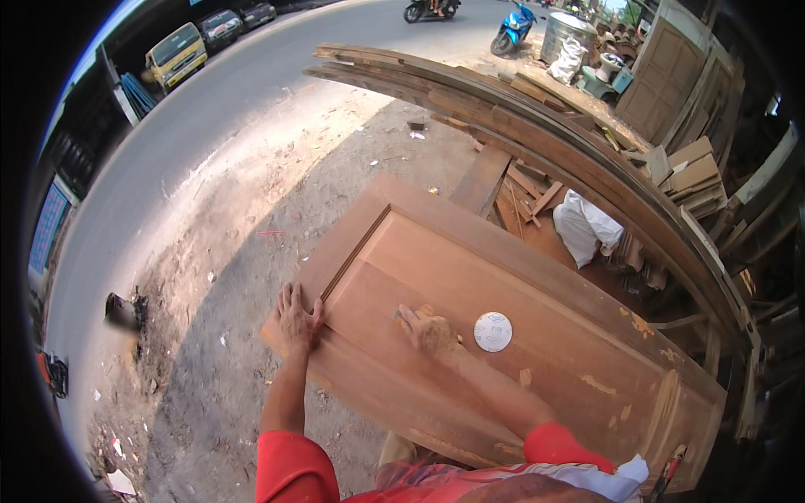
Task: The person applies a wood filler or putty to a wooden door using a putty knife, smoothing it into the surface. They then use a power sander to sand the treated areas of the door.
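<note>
A brown wooden panelled door [436, 260] lies in front of me, with pale filler-like patches on its right part. My left hand [295, 320] rests flat on its left edge beside a dark moulding groove, fingers extended. On the middle panel, my right hand [432, 333] presses down with curled fingers. Something small shows at its fingertips, but I cannot make out what it is. A round white sanding disc [493, 332] lies on the panel just right of that hand. Near the door's lower right corner is a red-handled tool [669, 471], its kind unclear.
Long wooden planks [503, 109] arch across beyond the door. Wood offcuts and a white sack [584, 226] lie beneath them. Stacked boards [698, 180] stand at right. Littered dirt ground [226, 360] borders a road [335, 42] with a yellow truck [178, 55] and a blue motorbike [512, 29].
</note>
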Available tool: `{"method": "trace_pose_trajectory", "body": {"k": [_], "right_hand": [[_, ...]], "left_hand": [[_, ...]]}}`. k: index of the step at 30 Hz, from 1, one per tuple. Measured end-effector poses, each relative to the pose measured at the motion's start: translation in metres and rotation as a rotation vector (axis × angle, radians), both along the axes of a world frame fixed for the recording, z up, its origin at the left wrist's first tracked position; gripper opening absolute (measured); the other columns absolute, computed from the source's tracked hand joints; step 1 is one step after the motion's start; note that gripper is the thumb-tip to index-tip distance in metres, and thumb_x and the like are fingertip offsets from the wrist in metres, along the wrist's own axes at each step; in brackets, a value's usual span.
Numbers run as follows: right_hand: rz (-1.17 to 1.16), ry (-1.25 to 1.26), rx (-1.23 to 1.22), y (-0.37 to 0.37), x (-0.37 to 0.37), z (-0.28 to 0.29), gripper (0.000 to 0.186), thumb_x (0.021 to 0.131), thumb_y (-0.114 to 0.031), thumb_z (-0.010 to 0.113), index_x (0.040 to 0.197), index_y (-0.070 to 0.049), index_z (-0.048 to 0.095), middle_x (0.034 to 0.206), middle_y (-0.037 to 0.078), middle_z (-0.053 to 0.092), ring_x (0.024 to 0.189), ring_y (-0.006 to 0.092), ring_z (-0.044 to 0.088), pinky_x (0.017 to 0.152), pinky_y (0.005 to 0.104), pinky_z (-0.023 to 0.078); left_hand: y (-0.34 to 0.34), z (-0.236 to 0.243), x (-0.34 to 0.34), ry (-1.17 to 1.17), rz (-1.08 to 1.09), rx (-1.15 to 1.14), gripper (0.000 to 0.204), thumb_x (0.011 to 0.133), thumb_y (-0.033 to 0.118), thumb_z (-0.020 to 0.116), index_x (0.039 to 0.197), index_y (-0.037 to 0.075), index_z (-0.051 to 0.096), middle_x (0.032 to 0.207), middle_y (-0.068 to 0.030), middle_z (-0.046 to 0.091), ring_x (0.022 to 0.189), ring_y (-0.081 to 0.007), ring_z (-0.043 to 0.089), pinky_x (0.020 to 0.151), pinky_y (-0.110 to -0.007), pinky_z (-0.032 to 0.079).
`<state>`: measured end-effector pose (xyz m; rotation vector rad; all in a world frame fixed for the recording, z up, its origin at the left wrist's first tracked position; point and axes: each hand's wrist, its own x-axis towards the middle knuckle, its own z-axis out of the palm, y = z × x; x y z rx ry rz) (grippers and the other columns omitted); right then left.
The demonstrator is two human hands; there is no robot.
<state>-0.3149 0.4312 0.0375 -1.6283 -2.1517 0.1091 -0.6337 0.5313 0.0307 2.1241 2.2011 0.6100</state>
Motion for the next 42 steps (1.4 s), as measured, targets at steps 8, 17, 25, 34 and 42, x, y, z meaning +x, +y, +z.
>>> {"method": "trace_pose_trajectory", "body": {"k": [8, 17, 25, 34, 42], "right_hand": [[-0.026, 0.396, -0.273, 0.005, 0.021, -0.004, 0.033, 0.099, -0.031, 0.065, 0.129, -0.016, 0.066, 0.105, 0.012, 0.074, 0.092, 0.0344, 0.071, 0.078, 0.048, 0.056], [-0.049, 0.24, -0.333, 0.018, 0.006, 0.004, 0.035, 0.103, -0.033, 0.062, 0.134, -0.018, 0.066, 0.112, 0.007, 0.076, 0.101, 0.0282, 0.073, 0.082, 0.0423, 0.059], [0.042, 0.177, -0.259, 0.032, 0.007, -0.006, 0.035, 0.102, -0.033, 0.064, 0.133, -0.017, 0.067, 0.117, 0.007, 0.075, 0.104, 0.0293, 0.072, 0.085, 0.0416, 0.059], [0.064, 0.166, -0.327, 0.038, 0.005, -0.002, 0.037, 0.102, -0.035, 0.063, 0.136, -0.021, 0.066, 0.122, 0.006, 0.074, 0.109, 0.0301, 0.07, 0.091, 0.0421, 0.057], [0.096, 0.064, -0.21, 0.036, 0.004, -0.008, 0.033, 0.104, -0.032, 0.058, 0.135, -0.024, 0.066, 0.117, 0.002, 0.075, 0.106, 0.025, 0.071, 0.086, 0.0416, 0.059]], "left_hand": [[0.005, -0.016, 0.001, 0.047, -0.035, 0.037, 0.07, 0.091, 0.055, 0.063, 0.147, 0.014, 0.054, 0.157, -0.011, 0.046, 0.149, -0.0289, 0.037, 0.124, -0.047, 0.024], [0.005, -0.025, -0.009, 0.068, -0.008, 0.063, 0.071, 0.09, 0.06, 0.063, 0.149, 0.02, 0.054, 0.158, -0.0066, 0.047, 0.149, -0.0262, 0.039, 0.121, -0.048, 0.028], [0.011, -0.033, -0.008, 0.048, -0.025, 0.108, 0.073, 0.089, 0.063, 0.06, 0.147, 0.018, 0.056, 0.157, -0.0051, 0.048, 0.148, -0.0239, 0.039, 0.122, -0.045, 0.026], [0.003, -0.006, 0.004, -0.004, 0.005, 0.035, 0.071, 0.091, 0.054, 0.064, 0.146, 0.011, 0.055, 0.157, -0.0123, 0.047, 0.147, -0.0306, 0.039, 0.121, -0.048, 0.029], [0.005, -0.012, -0.003, 0.011, -0.008, 0.055, 0.068, 0.091, 0.048, 0.067, 0.144, 0.007, 0.056, 0.154, -0.0165, 0.049, 0.145, -0.0347, 0.04, 0.121, -0.049, 0.03]]}}
